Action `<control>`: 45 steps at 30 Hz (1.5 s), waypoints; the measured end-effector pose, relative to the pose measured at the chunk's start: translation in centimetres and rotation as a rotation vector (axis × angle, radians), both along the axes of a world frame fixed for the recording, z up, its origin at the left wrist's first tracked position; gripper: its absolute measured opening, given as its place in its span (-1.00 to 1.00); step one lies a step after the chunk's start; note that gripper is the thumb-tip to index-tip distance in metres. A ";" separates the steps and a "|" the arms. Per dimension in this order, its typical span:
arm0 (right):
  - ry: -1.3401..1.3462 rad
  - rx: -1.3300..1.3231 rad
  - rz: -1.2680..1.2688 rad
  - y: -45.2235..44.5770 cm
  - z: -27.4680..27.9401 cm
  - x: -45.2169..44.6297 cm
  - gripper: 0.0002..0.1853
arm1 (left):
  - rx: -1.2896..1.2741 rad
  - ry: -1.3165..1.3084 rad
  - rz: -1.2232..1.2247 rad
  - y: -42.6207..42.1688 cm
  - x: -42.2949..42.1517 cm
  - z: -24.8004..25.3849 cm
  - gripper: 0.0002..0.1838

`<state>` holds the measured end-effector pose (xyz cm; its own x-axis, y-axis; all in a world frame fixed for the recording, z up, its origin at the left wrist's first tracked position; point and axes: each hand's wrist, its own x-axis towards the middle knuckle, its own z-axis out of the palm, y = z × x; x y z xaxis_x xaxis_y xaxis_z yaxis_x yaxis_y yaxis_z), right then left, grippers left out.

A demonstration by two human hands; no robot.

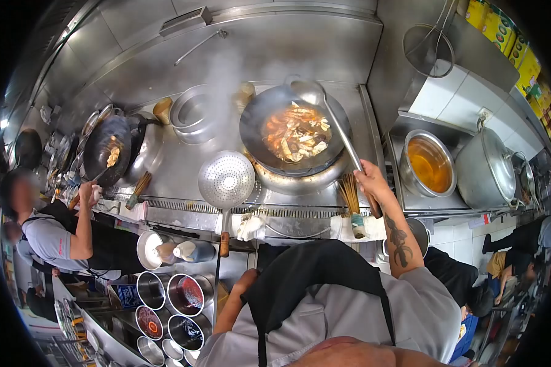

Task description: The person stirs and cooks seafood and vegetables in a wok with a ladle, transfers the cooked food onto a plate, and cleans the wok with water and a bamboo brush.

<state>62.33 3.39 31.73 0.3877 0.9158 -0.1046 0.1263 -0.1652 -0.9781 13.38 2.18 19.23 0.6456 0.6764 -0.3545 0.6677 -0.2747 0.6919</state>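
A dark wok [251,125] on the stove holds sliced food in reddish-brown sauce [295,133], with steam rising near it. My right hand [371,181] is wrapped round the handle of a long metal ladle [343,131], whose bowl rests over the wok's far rim. Down beside the apron, at the counter's front edge, is my left hand [246,281]; its fingers are too hidden to make out. A perforated strainer [226,179] with a wooden handle lies left of the wok, not touched by either hand.
At the left a co-worker [55,238] holds another wok [107,153]. Sauce pots [185,294] stand at the lower left. To the right are a bowl of orange liquid [430,164] and a large lidded pot [485,171]. A bamboo brush [351,199] stands near my right hand.
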 end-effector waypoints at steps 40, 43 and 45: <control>-0.317 -0.294 0.212 -3.4 1.1 -4.1 -0.77 | -0.050 0.172 -0.261 2.6 4.2 -5.4 -0.74; -0.498 -0.168 0.214 -2.9 -1.1 -4.2 -0.77 | -0.021 0.163 -0.255 3.2 3.7 -11.2 -0.72; -0.659 -0.060 0.186 -2.3 -2.5 -4.1 -0.75 | 0.002 0.134 -0.249 3.4 3.5 -13.1 -0.72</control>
<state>58.20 1.07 29.23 0.2249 0.9733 0.0467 0.7233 -0.1346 -0.6773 16.86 5.58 6.18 0.7396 0.5037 -0.4464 0.6648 -0.4431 0.6014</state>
